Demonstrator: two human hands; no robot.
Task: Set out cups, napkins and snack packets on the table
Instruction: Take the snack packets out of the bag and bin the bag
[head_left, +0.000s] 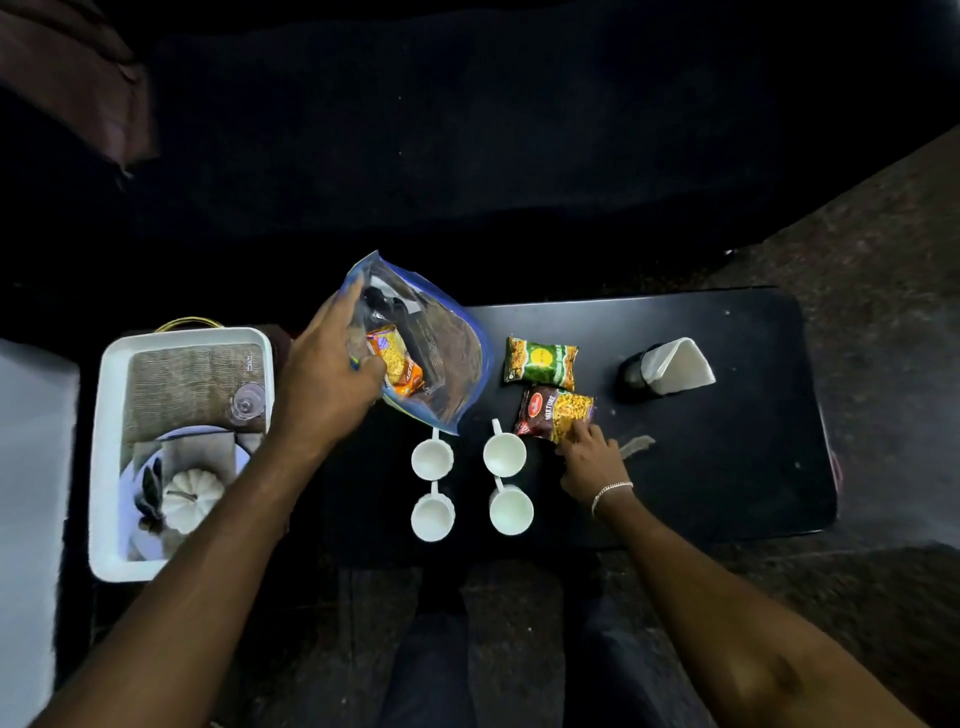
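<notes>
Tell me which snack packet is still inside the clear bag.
The orange packet, inside the clear zip bag held by the left hand. The green packet and the maroon mixture packet lie on the table.

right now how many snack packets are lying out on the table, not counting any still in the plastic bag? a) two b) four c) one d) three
a: only the green packet and the dark red packet lie on the table; an orange packet is still in the plastic bag.
</notes>
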